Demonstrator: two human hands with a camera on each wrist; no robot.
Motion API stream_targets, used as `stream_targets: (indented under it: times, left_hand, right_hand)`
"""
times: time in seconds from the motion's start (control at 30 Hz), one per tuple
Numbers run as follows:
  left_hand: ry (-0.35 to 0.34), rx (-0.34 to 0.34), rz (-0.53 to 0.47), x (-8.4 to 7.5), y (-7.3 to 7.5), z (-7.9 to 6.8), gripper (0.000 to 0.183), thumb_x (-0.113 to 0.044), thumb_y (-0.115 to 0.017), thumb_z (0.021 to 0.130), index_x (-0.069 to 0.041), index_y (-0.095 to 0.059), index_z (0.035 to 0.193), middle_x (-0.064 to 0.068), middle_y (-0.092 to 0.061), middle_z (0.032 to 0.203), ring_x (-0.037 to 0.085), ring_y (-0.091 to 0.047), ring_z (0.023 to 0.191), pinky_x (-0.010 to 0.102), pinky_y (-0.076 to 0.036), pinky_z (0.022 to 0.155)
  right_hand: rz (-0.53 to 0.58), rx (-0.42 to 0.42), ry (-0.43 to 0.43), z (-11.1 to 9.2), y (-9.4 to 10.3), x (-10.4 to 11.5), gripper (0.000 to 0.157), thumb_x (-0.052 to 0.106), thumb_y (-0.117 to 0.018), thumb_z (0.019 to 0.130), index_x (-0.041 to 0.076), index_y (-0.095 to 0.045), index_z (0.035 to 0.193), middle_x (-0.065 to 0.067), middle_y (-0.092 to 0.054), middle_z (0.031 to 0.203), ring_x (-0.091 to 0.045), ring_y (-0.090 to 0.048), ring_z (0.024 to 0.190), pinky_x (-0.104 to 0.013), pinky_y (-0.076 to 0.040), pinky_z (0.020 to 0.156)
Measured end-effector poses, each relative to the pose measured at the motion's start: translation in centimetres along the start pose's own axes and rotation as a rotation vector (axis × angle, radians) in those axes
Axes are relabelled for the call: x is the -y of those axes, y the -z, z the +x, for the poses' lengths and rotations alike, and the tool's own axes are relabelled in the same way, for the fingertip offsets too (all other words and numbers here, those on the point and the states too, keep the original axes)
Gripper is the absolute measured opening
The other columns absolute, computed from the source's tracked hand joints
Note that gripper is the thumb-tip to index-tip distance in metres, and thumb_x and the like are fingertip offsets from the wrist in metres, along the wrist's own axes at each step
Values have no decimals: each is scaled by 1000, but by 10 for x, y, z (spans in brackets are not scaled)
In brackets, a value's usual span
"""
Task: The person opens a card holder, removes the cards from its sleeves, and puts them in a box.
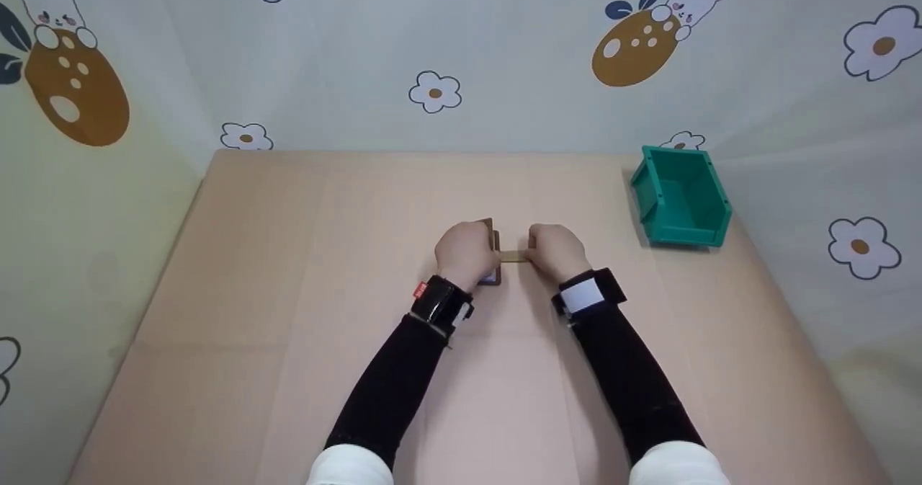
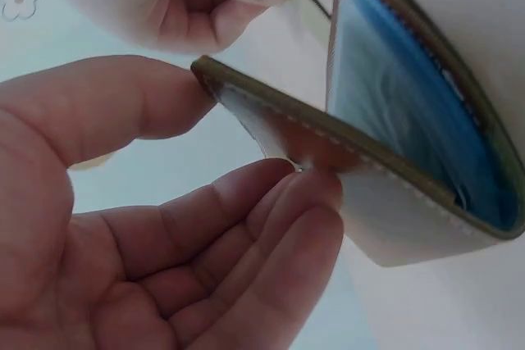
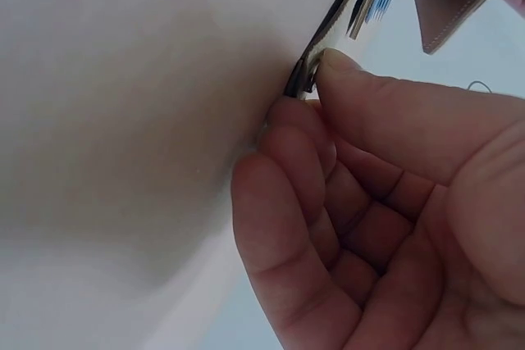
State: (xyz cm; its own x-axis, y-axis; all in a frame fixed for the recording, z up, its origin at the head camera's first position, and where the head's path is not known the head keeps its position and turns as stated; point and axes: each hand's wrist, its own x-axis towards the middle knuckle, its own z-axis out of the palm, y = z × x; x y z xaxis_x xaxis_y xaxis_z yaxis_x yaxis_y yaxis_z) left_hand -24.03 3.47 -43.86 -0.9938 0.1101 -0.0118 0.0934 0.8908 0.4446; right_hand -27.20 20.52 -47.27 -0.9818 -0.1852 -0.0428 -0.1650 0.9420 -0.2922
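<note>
A small brown stitched card wallet (image 1: 494,279) stands partly spread in the middle of the table, mostly covered by my left hand (image 1: 464,252) in the head view. In the left wrist view, that hand pinches one cover (image 2: 287,116) between thumb and fingers. Blue and clear plastic card sleeves (image 2: 385,88) show inside the fold. A narrow tan strap (image 1: 513,256) runs from the wallet toward my right hand (image 1: 558,251). Thumb and forefinger of the right hand pinch the strap's end, where a small metal snap (image 3: 311,83) shows, with the other fingers curled below.
A green plastic bin (image 1: 681,243) stands at the back right of the light wooden table (image 1: 346,218). Behind and along the sides hangs a pale cloth (image 1: 346,60) printed with flowers and rabbits. Black wrist bands with cameras (image 1: 439,303) sit on both forearms.
</note>
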Motion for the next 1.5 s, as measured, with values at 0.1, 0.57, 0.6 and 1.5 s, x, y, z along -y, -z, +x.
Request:
stream_targets:
  times: [0.1, 0.57, 0.6, 1.5]
  left_hand:
    - [2, 12, -36, 6, 5, -1, 15, -19, -72, 80, -11, -64, 71, 4, -66, 77, 19, -60, 67, 34, -48, 57]
    - [140, 54, -173, 45, 45, -13, 15, -16, -67, 82, -10, -61, 70, 2, -61, 72, 21, -54, 65, 31, -37, 54]
    - [148, 54, -171, 49, 46, -14, 17, -16, -67, 81, -11, -59, 68, 2, -59, 70, 20, -53, 64, 31, -36, 54]
    - [259, 84, -103, 113, 34, -24, 24, -15, -59, 80, -14, -47, 59, 1, -48, 62, 19, -45, 57, 31, -30, 49]
  right_hand:
    - [2, 17, -4, 0, 1, 1, 23, 18, -74, 86, 7, -57, 74, -8, -61, 73, -28, -59, 71, -42, -48, 67]
    - [3, 18, -11, 0, 1, -1, 24, 18, -74, 85, 8, -56, 74, -8, -61, 73, -29, -59, 72, -43, -48, 67]
    - [4, 19, -13, 0, 1, -1, 24, 18, -74, 85, 8, -56, 74, -8, -61, 73, -29, -59, 72, -43, -48, 67]
    - [1, 33, -7, 0, 0, -2, 23, 18, -74, 87, 8, -57, 75, -8, -62, 74, -28, -58, 72, -42, -47, 68]
